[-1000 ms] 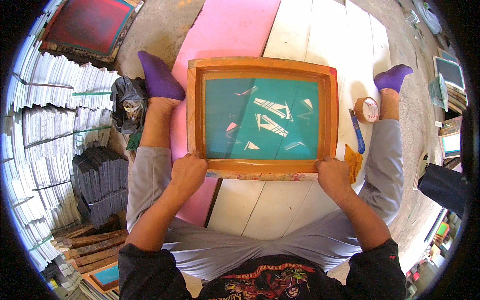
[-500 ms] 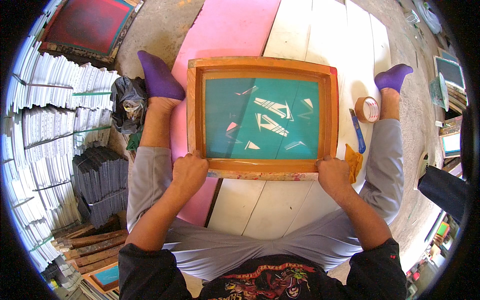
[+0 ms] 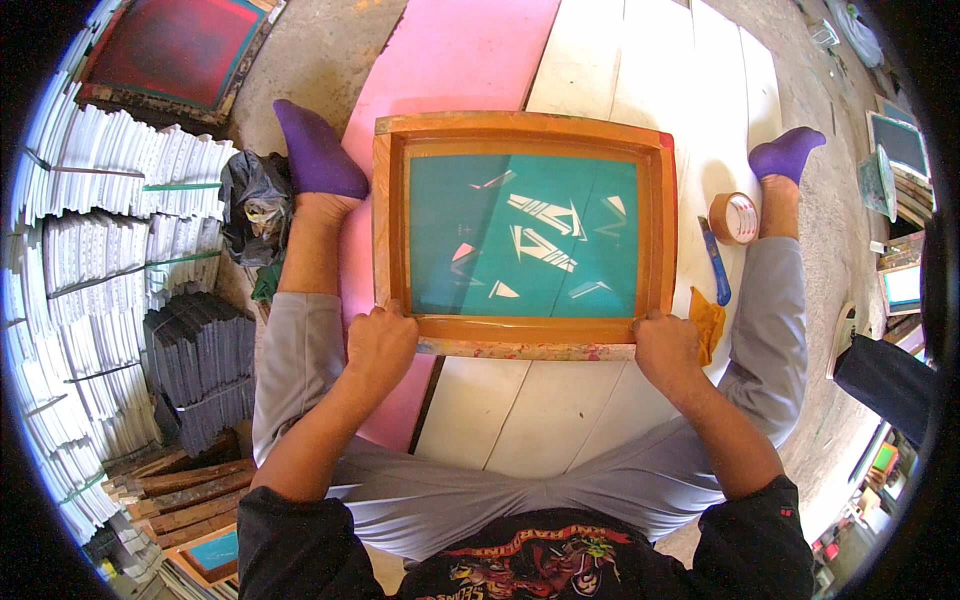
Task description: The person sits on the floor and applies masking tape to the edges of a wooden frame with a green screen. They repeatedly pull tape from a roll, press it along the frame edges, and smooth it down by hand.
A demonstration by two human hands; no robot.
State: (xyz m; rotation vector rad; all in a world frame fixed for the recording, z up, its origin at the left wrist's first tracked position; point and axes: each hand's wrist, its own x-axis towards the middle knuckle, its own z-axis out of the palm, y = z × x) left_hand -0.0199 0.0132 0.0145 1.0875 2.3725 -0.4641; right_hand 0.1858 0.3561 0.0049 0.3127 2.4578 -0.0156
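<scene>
A screen printing frame (image 3: 525, 124) with wooden sides and brown tape along its inner edges lies between my legs. Its teal mesh (image 3: 440, 215) carries pale angular stencil shapes through which the surface below shows. At the near left corner, my left hand (image 3: 382, 340) is closed around the frame's edge. My right hand (image 3: 667, 345) grips the near right corner the same way. The fingers of both hands are partly hidden by the wood. Beside the frame on the right are a blue utility knife (image 3: 716, 262), a roll of brown tape (image 3: 735, 219) and an orange-yellow cloth (image 3: 707, 325).
Pink board (image 3: 450, 60) and white boards (image 3: 650, 60) lie under the frame. Tied stacks of white sheets (image 3: 100, 250) and a dark bundle (image 3: 200, 360) stand at left, near a black plastic bag (image 3: 258, 205). A red screen (image 3: 175, 50) sits at far left, a black cloth (image 3: 885, 380) at right.
</scene>
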